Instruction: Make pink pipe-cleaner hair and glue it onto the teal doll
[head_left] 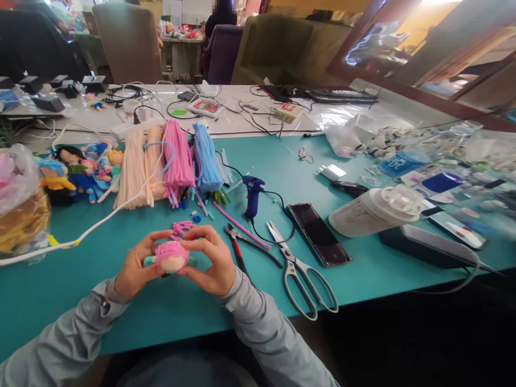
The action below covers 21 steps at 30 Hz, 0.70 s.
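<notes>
Between my two hands is a small doll (172, 256) made of fuzzy stems, with pink hair, a pale face and some teal at its sides. My left hand (135, 268) pinches it from the left, and my right hand (211, 263) grips its right side with thumb and fingers. Its lower part is mostly hidden. Just behind my fingers lie short pink stem pieces (183, 227). Red-handled cutting pliers (237, 248) and large scissors (296, 267) rest to the right of my right hand.
Bundles of peach (139, 170), pink (178, 163) and blue (207, 158) fuzzy stems stand behind. A blue glue gun (253, 195), a phone (318, 233) and a white tumbler (370, 212) are to the right. Finished dolls (79, 170) lie left. A white cable (101, 226) crosses the mat.
</notes>
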Motion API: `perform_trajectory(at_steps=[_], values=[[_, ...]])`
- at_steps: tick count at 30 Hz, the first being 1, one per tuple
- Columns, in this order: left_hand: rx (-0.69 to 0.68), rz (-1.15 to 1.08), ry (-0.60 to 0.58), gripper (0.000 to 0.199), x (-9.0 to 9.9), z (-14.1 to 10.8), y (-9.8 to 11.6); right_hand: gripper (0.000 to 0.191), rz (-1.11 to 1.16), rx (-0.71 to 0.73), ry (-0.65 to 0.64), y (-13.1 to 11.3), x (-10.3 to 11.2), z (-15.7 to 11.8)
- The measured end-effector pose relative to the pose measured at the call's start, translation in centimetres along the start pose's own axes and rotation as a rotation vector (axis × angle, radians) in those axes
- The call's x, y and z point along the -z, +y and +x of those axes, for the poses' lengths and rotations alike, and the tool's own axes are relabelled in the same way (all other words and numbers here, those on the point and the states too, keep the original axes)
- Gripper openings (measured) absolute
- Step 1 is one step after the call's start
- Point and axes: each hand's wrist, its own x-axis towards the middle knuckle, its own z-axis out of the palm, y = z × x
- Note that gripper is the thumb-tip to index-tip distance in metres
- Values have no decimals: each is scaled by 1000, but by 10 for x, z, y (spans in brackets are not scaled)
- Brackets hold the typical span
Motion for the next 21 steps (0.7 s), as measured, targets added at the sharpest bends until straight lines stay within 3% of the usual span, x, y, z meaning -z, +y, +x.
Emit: perform_trajectory(at_steps=[6, 10, 14, 17, 21], values=[[111, -350, -85, 47, -2, 2, 6, 56, 120, -88, 20, -4, -1, 3], [177, -477, -93, 43, -2, 4, 8, 39, 166, -189, 63, -7, -1, 5], [186, -507, -79, 45, -2, 6, 5, 35, 137, -195, -42, -7, -4, 3], [172, -501, -15, 45, -4, 6, 2, 26, 99, -213, -82, -8, -9, 0], [121, -458, 82, 44, -9, 6, 3, 9, 33, -202, -31, -11, -14, -4]])
